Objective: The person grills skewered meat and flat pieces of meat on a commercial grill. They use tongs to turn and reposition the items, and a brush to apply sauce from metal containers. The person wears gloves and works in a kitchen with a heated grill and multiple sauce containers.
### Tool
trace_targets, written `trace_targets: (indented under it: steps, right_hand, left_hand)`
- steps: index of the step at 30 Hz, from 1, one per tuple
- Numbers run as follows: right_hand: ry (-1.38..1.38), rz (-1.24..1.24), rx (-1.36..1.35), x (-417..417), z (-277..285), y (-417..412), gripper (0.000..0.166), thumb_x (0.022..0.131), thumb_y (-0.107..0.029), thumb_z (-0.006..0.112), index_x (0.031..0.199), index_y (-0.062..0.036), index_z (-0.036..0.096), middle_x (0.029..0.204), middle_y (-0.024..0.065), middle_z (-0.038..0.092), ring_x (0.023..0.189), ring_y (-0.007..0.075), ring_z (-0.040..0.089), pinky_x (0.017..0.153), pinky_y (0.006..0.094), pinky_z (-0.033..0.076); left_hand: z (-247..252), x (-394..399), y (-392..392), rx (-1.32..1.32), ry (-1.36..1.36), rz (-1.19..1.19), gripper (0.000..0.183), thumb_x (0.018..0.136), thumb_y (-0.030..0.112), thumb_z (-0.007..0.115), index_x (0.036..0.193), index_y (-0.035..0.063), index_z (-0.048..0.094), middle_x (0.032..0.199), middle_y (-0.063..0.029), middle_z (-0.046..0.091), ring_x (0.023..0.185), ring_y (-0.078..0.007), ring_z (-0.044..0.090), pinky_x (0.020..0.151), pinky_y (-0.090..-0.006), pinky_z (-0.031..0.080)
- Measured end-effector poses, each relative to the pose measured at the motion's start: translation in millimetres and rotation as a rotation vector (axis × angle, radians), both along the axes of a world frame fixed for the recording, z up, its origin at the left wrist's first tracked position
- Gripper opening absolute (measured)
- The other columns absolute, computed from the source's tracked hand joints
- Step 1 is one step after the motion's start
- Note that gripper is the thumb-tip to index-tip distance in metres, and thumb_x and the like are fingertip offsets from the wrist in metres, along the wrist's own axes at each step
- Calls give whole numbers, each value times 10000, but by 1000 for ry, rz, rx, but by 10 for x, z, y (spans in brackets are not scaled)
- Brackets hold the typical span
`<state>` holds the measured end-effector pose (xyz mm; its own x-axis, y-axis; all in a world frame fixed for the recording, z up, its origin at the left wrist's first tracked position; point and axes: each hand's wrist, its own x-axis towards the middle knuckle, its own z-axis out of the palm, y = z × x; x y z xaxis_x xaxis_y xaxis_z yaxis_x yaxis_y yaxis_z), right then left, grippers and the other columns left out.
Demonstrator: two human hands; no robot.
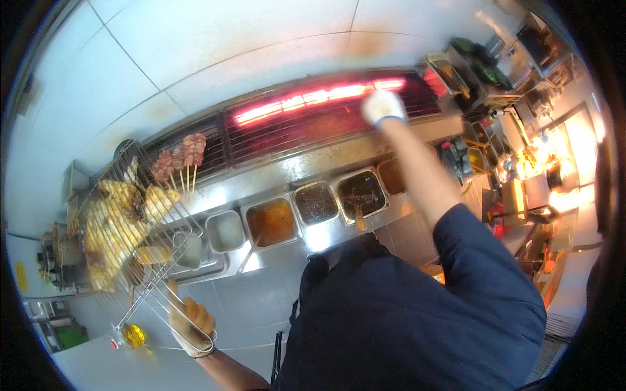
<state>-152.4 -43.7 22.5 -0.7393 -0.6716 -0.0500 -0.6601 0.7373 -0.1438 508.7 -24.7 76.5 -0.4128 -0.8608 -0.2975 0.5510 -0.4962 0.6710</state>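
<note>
My left hand (192, 325), in a light work glove, grips the wire handle of a grilling basket (184, 247). Flattened, browned pieces of meat (115, 229), perhaps poultry, lie between its wires, over the left end of the counter. Gloved in white, my right hand (385, 107) is over the right part of a grill (303, 122) with a glowing red heating element; it is blurred, and whether it holds anything cannot be told. Raw meat skewers (188, 154) on wooden sticks rest at the grill's left end, just right of the basket.
Steel pans of orange sauce (272, 222), dark seasoning (315, 203) and dark sauce with a brush (361, 195) line the counter before the grill. A bottle of yellow oil (132, 336) stands at lower left. Large flames (535, 156) burn at the right.
</note>
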Motion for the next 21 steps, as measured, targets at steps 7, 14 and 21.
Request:
trace_targets:
  steps: [7, 14, 21]
  right_hand:
    - [-331, 82, -48, 1710, 435, -923, 617, 1065, -451, 364, 1361, 12, 643, 1253, 257, 700, 1129, 331, 714, 1031, 432, 530]
    - [-264, 443, 55, 2292, 347, -665, 377, 959, -306, 546, 1049, -37, 795, 1020, 237, 753, 943, 361, 744, 913, 457, 573]
    - [-245, -350, 17, -547, -100, 1213, 591, 1037, -484, 373, 1040, -67, 792, 1094, 226, 751, 964, 384, 746, 895, 468, 591]
  left_hand:
    - [-65, -62, 113, -82, 36, 42, 674, 993, 57, 532, 1610, 9, 265, 714, 8, 344, 488, -64, 321, 356, -219, 248]
    - [184, -620, 60, -136, -79, -54, 657, 963, 114, 568, 1581, 20, 365, 754, 42, 391, 590, -42, 380, 461, -196, 323]
    - [-9, -1147, -73, -100, 76, -234, 754, 953, 136, 705, 1602, 87, 323, 773, 20, 430, 586, -88, 412, 444, -221, 325]
